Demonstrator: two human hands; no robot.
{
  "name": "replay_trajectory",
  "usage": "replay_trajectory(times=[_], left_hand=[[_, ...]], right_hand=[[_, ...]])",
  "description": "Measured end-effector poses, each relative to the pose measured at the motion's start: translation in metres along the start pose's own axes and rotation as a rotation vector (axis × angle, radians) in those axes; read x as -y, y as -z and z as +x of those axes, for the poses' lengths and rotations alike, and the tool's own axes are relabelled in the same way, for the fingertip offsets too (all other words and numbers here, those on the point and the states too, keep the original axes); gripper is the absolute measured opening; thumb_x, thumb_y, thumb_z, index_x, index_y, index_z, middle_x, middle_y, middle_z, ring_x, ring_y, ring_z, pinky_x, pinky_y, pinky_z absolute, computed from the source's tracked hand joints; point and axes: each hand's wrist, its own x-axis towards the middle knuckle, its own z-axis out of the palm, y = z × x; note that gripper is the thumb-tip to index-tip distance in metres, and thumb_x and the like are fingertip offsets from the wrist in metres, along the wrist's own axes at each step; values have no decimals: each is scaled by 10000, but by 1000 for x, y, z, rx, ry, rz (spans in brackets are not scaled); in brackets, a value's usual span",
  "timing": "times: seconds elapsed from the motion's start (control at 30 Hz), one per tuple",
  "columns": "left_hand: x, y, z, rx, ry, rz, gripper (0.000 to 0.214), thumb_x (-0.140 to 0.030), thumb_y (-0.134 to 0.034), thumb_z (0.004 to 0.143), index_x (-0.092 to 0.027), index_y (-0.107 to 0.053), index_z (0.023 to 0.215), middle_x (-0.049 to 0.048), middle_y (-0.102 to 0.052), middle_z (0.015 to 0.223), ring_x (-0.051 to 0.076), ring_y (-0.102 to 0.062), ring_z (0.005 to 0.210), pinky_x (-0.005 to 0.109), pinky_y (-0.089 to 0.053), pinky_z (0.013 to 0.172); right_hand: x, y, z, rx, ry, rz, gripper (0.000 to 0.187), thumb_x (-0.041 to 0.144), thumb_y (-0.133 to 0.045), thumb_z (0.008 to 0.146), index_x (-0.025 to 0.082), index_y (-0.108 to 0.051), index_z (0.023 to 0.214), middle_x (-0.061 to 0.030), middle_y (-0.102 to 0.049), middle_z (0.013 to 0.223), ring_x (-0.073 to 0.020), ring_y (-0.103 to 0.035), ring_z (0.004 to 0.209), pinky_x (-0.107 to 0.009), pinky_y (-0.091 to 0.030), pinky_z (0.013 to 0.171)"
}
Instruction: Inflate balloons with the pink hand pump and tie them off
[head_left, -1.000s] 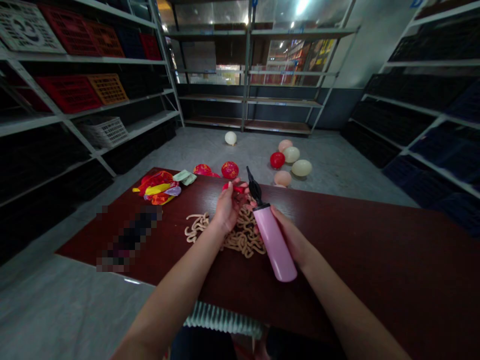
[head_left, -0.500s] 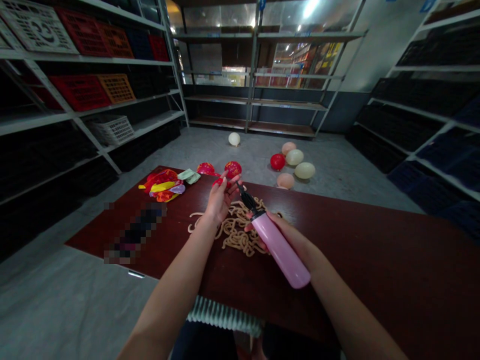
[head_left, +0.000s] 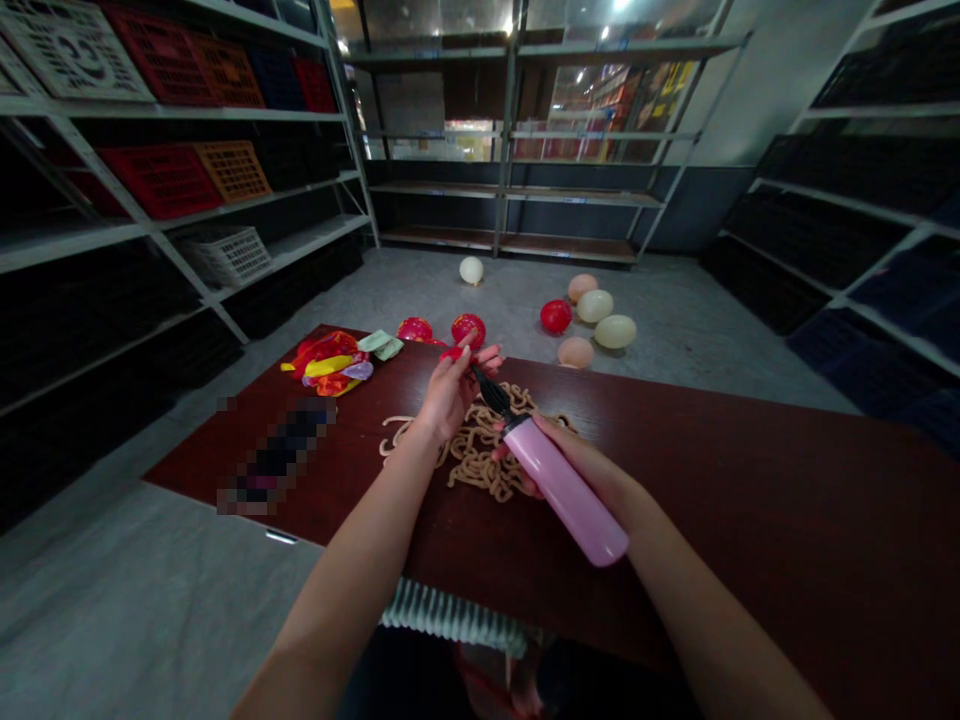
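Observation:
My right hand (head_left: 585, 462) is wrapped round a pink balloon pump (head_left: 571, 498). Its black nozzle (head_left: 493, 392) points up and to the left. A small red uninflated balloon (head_left: 453, 354) is pinched in my left hand (head_left: 445, 398), right at the tip of the nozzle. Whether the balloon's neck fits over the tip, I cannot tell, as my fingers cover it. Under both hands a heap of tan, worm-like long pieces (head_left: 486, 462) lies on the dark red-brown table (head_left: 735, 480).
Colourful flat balloons (head_left: 330, 362) and a pale green crumpled piece (head_left: 382, 345) lie at the table's far left. A blurred-out dark object (head_left: 283, 455) sits nearer. Inflated balloons (head_left: 615, 332) rest on the floor beyond. Shelves with crates (head_left: 161, 180) stand around.
My left hand has brought the red balloon rightward to the pump's nozzle tip; before, a gap showed between them. The pump has barely moved, and the view has tilted slightly.

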Motion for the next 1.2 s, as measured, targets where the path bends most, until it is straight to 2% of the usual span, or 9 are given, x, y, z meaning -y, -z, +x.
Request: replay_trajectory(times=[0.17,0.37,0.53,0.73,0.93,1.07,1.2], left_hand=[[10,-6,-7,49,29,42,463,-232,-582,954,-157,-499,1403,152,-733,1120,223,-718,973,378,-537,906],[11,-7,-10,74,54,112,505,-300,-634,923,-143,-515,1388,156,-722,1147,232,-719,941,343,-549,832],[10,-9,-12,93,91,126,472,-335,-658,903,-147,-578,1329,156,-689,1228,236,-709,970,346,-542,847],[18,-6,-12,169,131,140,480,-383,-681,878,-144,-614,1288,174,-651,1292,261,-706,955,386,-542,840],[16,-3,-12,269,239,129,429,-424,-642,892,-142,-673,1214,167,-635,1322,278,-664,1069,337,-524,802],[16,-2,-12,288,310,106,519,-553,-547,914,-138,-681,1194,181,-654,1289,264,-663,1036,278,-493,652],[17,-3,-14,310,298,153,512,-549,-555,915,-147,-680,1207,176,-653,1293,248,-663,1025,234,-439,573]], right_hand=[[1,-1,0,29,28,63,460,505,-464,959,158,-621,1217,-131,-751,1050,-121,-623,534,-235,-513,485],[6,-4,-2,18,8,119,429,485,-467,955,175,-668,1170,-109,-751,1001,-114,-614,515,-221,-500,451],[7,-4,-2,27,30,127,429,493,-479,944,178,-682,1154,-97,-751,983,-100,-595,496,-205,-486,436],[1,5,4,28,34,148,437,514,-510,926,188,-674,1165,-73,-743,946,-111,-602,503,-223,-497,431],[1,5,3,-25,29,111,408,501,-514,933,186,-667,1143,-64,-745,918,-114,-619,513,-215,-504,441],[1,0,1,-27,34,114,400,490,-488,948,184,-656,1143,-81,-751,941,-114,-621,526,-212,-509,453],[1,1,1,-33,39,83,413,517,-482,944,172,-672,1067,-86,-751,905,-113,-604,498,-222,-510,448]])
